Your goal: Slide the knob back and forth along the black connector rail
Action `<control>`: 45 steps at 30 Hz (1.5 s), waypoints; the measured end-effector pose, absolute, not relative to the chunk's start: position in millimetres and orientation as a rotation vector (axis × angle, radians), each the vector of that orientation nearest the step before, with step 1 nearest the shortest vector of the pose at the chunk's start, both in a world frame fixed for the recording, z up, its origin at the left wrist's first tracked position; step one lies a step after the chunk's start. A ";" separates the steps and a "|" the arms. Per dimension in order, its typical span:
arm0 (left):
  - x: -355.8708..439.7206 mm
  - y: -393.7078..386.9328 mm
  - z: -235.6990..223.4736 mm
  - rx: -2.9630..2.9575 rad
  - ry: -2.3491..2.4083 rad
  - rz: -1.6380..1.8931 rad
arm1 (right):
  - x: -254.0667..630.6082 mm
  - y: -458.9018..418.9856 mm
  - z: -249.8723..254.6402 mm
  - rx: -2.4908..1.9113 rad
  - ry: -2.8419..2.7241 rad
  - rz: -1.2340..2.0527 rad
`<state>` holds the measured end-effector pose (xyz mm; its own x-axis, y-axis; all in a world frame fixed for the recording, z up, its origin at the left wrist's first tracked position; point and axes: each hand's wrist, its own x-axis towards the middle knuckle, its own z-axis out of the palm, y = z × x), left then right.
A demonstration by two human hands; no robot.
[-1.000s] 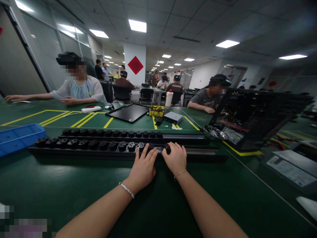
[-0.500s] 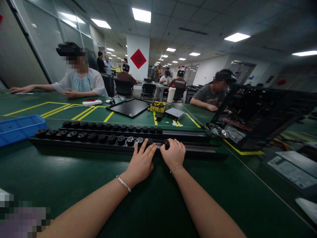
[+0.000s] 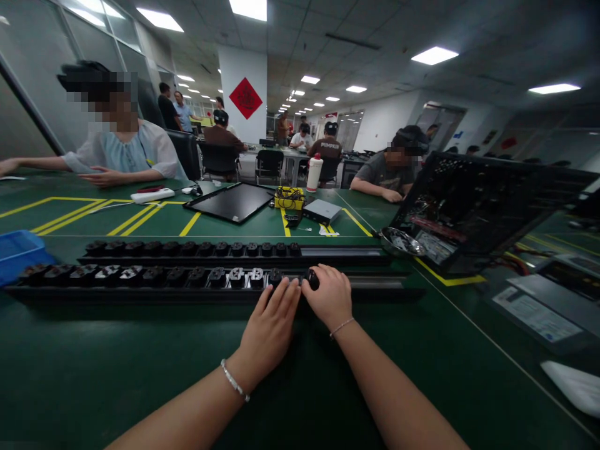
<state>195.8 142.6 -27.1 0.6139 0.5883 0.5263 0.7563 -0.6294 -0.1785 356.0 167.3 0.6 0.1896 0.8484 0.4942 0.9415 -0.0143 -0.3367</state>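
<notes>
In the head view my left hand (image 3: 269, 328) lies palm down with its fingers stretched out, the tips on the near edge of a black power track (image 3: 140, 297). Beside it my right hand (image 3: 330, 297) is closed around a round black socket module (image 3: 312, 279), partly hidden by the fingers, at the track's channel. Several similar socket modules (image 3: 197, 276) stand in a row along the track to the left. Behind it runs a second black track (image 3: 344, 252), parallel, with its own row of modules (image 3: 189, 249).
A blue bin (image 3: 23, 253) sits at the left. Toward the right are a metal bowl (image 3: 403, 242) of small parts, an open computer case (image 3: 469, 212) and a power supply unit (image 3: 539, 309). A flat black screen (image 3: 234, 201) and a bottle (image 3: 315, 174) stand farther back; two people sit across the table.
My left hand's fingers have drawn together and shifted off the row of modules to the track's near edge. My right hand keeps its hold. The camera view has turned a little right.
</notes>
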 end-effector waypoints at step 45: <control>199.3 150.1 -23.4 -2.683 -1.143 -0.657 | 362.0 161.0 -3.4 -1.804 -1.706 -0.295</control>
